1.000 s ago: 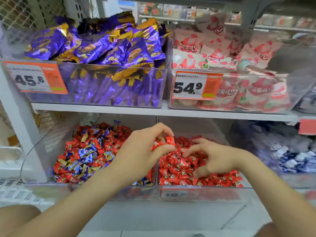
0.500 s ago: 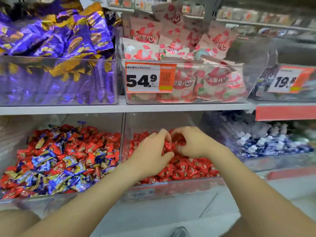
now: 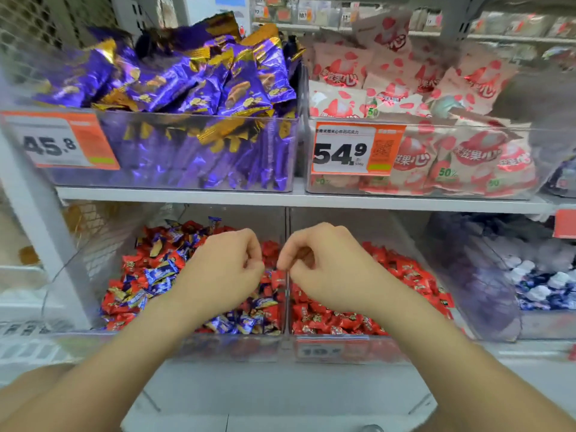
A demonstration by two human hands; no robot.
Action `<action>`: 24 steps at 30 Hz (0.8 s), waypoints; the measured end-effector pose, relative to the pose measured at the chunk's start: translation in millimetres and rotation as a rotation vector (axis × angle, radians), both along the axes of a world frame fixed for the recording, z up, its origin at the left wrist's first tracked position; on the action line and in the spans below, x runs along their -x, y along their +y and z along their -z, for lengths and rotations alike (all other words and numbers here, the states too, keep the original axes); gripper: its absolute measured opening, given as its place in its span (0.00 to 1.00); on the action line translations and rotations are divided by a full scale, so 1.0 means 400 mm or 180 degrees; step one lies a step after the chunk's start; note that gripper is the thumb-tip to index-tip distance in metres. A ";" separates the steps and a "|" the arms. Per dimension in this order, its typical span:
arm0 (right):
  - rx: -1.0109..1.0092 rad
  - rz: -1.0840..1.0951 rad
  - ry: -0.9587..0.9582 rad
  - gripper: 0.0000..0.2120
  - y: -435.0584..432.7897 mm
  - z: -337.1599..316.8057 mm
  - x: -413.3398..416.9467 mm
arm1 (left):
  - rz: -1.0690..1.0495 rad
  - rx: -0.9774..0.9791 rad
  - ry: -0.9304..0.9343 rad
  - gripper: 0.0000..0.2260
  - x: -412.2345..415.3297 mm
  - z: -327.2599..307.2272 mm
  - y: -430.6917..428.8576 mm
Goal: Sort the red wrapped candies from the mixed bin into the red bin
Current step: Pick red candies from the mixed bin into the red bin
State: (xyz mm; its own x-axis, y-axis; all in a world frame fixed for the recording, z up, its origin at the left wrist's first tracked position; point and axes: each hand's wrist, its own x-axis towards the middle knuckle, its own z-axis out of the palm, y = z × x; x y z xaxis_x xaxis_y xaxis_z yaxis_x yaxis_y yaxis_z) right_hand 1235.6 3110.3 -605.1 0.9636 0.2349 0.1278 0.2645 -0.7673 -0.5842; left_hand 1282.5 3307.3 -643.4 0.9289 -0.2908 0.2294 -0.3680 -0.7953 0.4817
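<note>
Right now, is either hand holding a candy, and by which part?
Cannot be told. Both curl: the left hand shows nothing; the right hand has its fingertips meeting at the top of a red wrapped candy beside the clear divider, pinch unclear.

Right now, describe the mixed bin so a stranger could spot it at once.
Start at the purple packets on the upper shelf. The mixed bin sits directly below them. Unlike the red bin beside it, it holds blue wrappers among red.
</note>
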 end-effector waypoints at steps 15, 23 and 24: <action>0.3013 -0.0672 0.0158 0.17 0.219 0.101 -0.196 | 0.1012 -0.1368 0.0529 0.13 -0.095 0.076 0.167; 0.1399 -0.0800 0.0164 0.08 0.160 0.063 -0.211 | 0.0896 -0.0622 0.0581 0.10 -0.090 0.056 0.187; 0.1255 -0.0825 0.0116 0.07 0.148 0.054 -0.202 | 0.0889 -0.0606 0.0656 0.11 -0.088 0.052 0.191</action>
State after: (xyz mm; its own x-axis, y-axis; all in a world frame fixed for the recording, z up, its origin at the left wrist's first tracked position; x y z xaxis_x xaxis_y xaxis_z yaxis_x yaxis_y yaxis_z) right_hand 1316.3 3169.7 -626.6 0.8690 0.4920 -0.0524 0.4612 -0.8439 -0.2741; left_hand 1317.7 3383.9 -664.2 0.8289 -0.5582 -0.0363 -0.4938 -0.7606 0.4216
